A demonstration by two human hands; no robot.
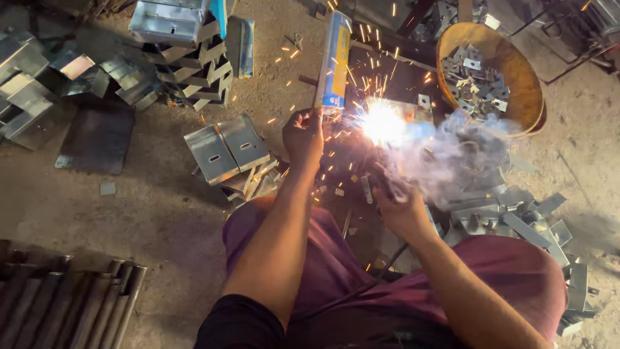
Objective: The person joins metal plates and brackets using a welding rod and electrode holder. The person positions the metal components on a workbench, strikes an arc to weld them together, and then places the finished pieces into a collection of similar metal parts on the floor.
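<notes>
Hands beside welding arc

Dusty concrete floor littered with folded metal brackets. A rusty round pan holds small plates. Dim light; pipes lie lower left.

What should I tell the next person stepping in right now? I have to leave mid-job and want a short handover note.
Left hand: closed on something beside the bright arc; the glare hides what.
Right hand: gripping the welding holder, its cable trailing over the lap.
Sparks and smoke are coming off the weld spot on the dark plate.
Done: cannot tell how far the weld has got.
Around: small metal pieces fill the rusty bowl; folded metal brackets lie left, more brackets right.
</notes>
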